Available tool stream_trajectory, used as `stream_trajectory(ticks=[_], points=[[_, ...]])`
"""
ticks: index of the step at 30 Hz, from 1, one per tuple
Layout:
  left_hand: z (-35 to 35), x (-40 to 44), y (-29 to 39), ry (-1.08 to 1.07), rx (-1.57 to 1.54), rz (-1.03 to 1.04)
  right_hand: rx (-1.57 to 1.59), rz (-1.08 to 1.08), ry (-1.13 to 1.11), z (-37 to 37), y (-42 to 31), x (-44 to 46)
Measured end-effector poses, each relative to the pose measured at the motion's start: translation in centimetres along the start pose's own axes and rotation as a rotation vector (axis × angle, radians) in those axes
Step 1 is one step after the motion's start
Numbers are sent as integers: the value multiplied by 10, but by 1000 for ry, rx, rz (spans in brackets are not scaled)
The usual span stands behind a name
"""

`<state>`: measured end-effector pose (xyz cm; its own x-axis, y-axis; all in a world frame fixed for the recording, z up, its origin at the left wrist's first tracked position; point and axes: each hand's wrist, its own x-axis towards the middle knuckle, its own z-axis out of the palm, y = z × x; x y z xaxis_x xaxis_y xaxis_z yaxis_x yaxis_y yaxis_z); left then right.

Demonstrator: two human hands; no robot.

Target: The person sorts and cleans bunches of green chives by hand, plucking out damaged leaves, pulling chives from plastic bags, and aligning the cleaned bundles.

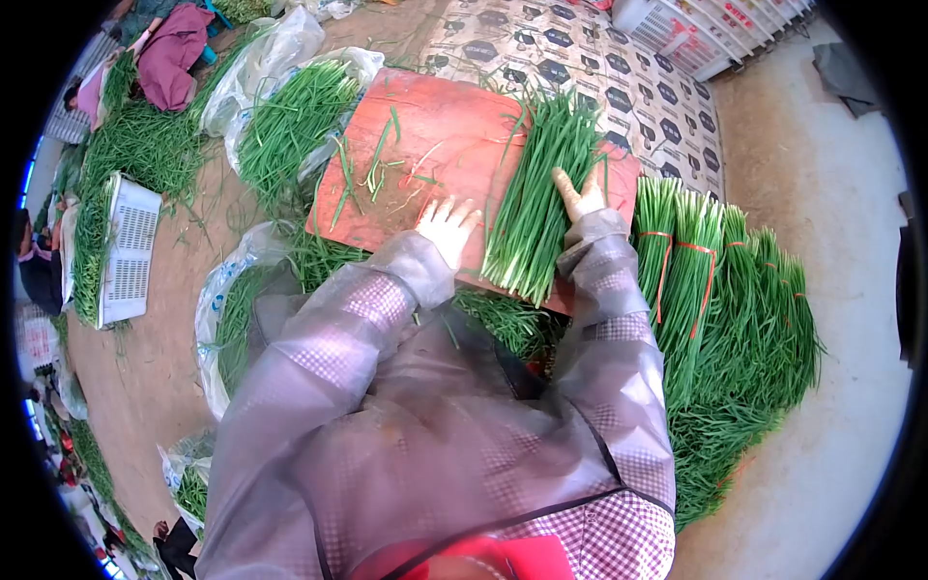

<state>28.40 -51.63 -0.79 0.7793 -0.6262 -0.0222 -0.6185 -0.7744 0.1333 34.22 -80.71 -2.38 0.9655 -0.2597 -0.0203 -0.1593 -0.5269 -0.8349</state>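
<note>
On the red board (435, 111) lies a loose pile of garlic chives (541, 193), pale cut ends toward me and green tips away. My right hand (581, 200) rests against the pile's right side, two fingers spread in a V and not wrapped round the stems. To the left of the pile, my left hand (449, 228) lies flat on the board near its front edge, fingers stretched and nothing held. A few stray chive leaves (377, 169) are scattered over the board's left part.
Banded chive bundles (694, 246) stand in a row at the right. Left of the board are an open plastic bag of chives (300, 116) and a white crate (130, 249). Stacked white crates (677, 39) stand at the back. Another person (174, 58) sits at the far left.
</note>
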Motion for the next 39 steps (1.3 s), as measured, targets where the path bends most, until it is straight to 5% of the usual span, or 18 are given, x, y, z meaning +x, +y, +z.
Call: stream_trajectory(ticks=[5, 8, 10, 11, 12, 14, 15, 22, 24, 31, 39], points=[[-2, -5, 1, 13, -50, -22, 47, 103, -135, -35, 22, -4], [-8, -9, -1, 14, -45, -28, -201, 183, -153, -52, 29, -10], [-15, -12, -4, 50, -38, -31, -542, 1, -17, -65, 13, -26], [-20, -14, -8, 81, -21, -37, -605, -283, 160, -63, 29, -28], [-27, -17, -10, 111, -4, -45, -601, -285, 159, -67, 18, -35], [-47, -25, -17, 104, -11, -82, 1, -169, -70, -70, -24, -52], [-56, -29, -23, 104, 0, -100, 244, -222, 7, -53, -17, -57], [-81, -53, -34, 190, 14, -127, -235, -81, -377, -31, -62, -87], [-67, -51, -26, 242, -223, 21, -452, -150, -353, -22, -59, -91], [-54, -27, 66, 17, -691, 92, -464, -179, -181, -2, -49, -97], [-17, 9, 74, -280, -904, 93, -534, -157, -213, -1, -57, -97]])
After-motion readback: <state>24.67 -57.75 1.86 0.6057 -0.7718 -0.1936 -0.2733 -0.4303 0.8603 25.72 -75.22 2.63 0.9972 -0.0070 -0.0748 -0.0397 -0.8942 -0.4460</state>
